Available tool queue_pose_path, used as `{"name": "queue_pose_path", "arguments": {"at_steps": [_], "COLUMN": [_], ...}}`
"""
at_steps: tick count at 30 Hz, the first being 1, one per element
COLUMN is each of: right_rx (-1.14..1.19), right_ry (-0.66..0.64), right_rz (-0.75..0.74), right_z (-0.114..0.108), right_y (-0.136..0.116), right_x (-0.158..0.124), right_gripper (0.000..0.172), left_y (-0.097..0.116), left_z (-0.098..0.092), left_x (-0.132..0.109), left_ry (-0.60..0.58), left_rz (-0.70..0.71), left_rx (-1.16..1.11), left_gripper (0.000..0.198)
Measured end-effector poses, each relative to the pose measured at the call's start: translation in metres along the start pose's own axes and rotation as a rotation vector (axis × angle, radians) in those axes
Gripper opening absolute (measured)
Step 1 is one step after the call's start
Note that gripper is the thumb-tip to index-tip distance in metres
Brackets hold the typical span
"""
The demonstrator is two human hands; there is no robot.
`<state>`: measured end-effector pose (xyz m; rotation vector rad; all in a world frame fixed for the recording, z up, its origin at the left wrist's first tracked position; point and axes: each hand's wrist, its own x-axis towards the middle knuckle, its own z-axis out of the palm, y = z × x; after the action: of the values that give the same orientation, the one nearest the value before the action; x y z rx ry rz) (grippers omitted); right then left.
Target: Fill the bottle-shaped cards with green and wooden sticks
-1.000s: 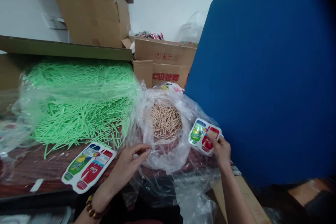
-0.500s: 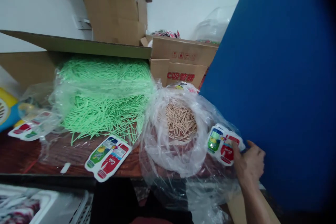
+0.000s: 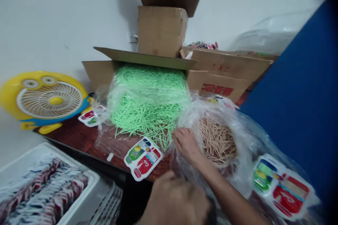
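My right hand [image 3: 186, 142] reaches across the front of the clear plastic bag [image 3: 182, 168], fingers curled down beside the thin green sticks [image 3: 148, 112]. What its fingertips hold, if anything, is hidden. Low in front, my left hand [image 3: 176, 200] is smeared by motion, so its fingers cannot be made out. A heap of thin tan sticks [image 3: 218, 139] lies in the opening of the bag. One printed bottle-shaped packet [image 3: 144, 158] lies before the green sticks. Similar packets [image 3: 285, 186] lie at the right on the plastic, apart from both hands.
An open carton [image 3: 148, 56] holds the green sticks; further cartons [image 3: 161, 30] stand behind. At left are a yellow fan [image 3: 54, 100] and another packet [image 3: 92, 116]. A white bin [image 3: 91, 182] of packed red-and-white items stands lower left. A blue panel [image 3: 295, 105] borders the right.
My right hand has left the packets at the right and moved left to the edge of the green sticks. My left hand has come into view at the bottom. The view has swung left.
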<state>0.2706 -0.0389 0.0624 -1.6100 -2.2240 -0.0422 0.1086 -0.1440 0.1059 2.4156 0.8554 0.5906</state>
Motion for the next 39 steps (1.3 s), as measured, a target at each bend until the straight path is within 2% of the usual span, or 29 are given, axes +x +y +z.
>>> {"name": "queue_pose_path", "arguments": {"at_steps": [2, 4, 6, 9, 11, 17, 23, 28, 32, 36, 39], "right_rx": [-0.089, -0.173, -0.222, -0.261, -0.289, -0.325, -0.282, -0.14, 0.095, 0.487, 0.831], "right_ry": [-0.131, -0.229, -0.276, -0.295, -0.309, -0.366, -0.407, -0.503, -0.542, -0.413, -0.197], "right_rz": [-0.047, -0.064, -0.047, -0.007, 0.01, -0.014, 0.006, 0.091, 0.212, 0.308, 0.358], "right_z": [0.015, 0.032, 0.05, 0.071, 0.079, 0.092, 0.105, 0.1, 0.098, 0.101, 0.105], "right_y": [-0.014, -0.024, -0.03, -0.032, -0.03, -0.022, -0.02, -0.002, 0.019, 0.034, 0.037], "right_x": [0.036, 0.063, 0.082, 0.1, 0.11, 0.13, 0.133, 0.131, 0.125, 0.115, 0.107], "right_gripper": [0.022, 0.019, 0.028, 0.044, 0.043, 0.029, 0.036, 0.03, 0.027, 0.02, 0.015], "left_y": [-0.04, -0.082, -0.119, -0.157, -0.172, -0.187, -0.195, -0.199, -0.201, -0.207, -0.213], "left_z": [-0.005, -0.008, -0.008, -0.005, -0.003, -0.004, -0.003, -0.003, -0.002, -0.001, -0.003], "left_x": [0.01, 0.005, -0.009, -0.027, -0.032, -0.017, -0.009, -0.008, -0.006, -0.004, -0.003], "left_ry": [-0.019, 0.062, 0.162, 0.283, 0.329, 0.381, 0.311, 0.285, 0.295, 0.346, 0.387], "left_rz": [-0.139, -0.317, -0.436, -0.526, -0.553, -0.62, -0.678, -0.685, -0.709, -0.709, -0.695], "left_rx": [0.156, 0.231, 0.28, 0.345, 0.385, 0.435, 0.438, 0.391, 0.334, 0.252, 0.177], "left_gripper": [0.028, 0.029, 0.026, 0.022, 0.022, 0.026, 0.03, 0.031, 0.026, 0.021, 0.015]}}
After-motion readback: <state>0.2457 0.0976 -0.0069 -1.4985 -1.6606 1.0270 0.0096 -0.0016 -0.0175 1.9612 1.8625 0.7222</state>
